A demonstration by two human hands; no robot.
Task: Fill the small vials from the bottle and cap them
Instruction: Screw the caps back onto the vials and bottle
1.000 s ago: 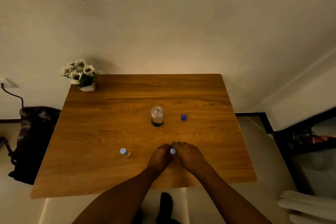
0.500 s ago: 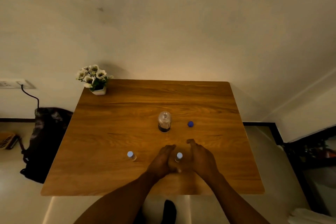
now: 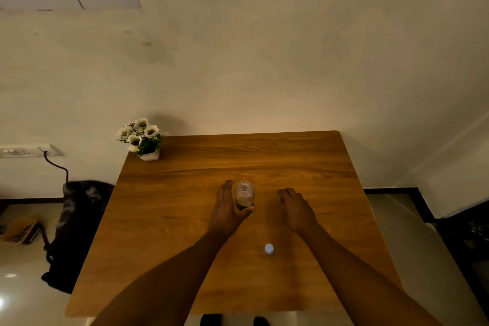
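Wooden tabletop (image 3: pixel 185 219), centre: clear uncapped bottle (image 3: pixel 244 194), upright, the left hand (image 3: pixel 227 210) cupped round its near and 9 o'clock sides. Right hand (image 3: pixel 296 209) at 3 o'clock, fingers relaxed, holding nothing. Capped vial (image 3: pixel 268 250) at 6 o'clock. Potted flowers (image 3: pixel 143 139) at 11 o'clock corner.
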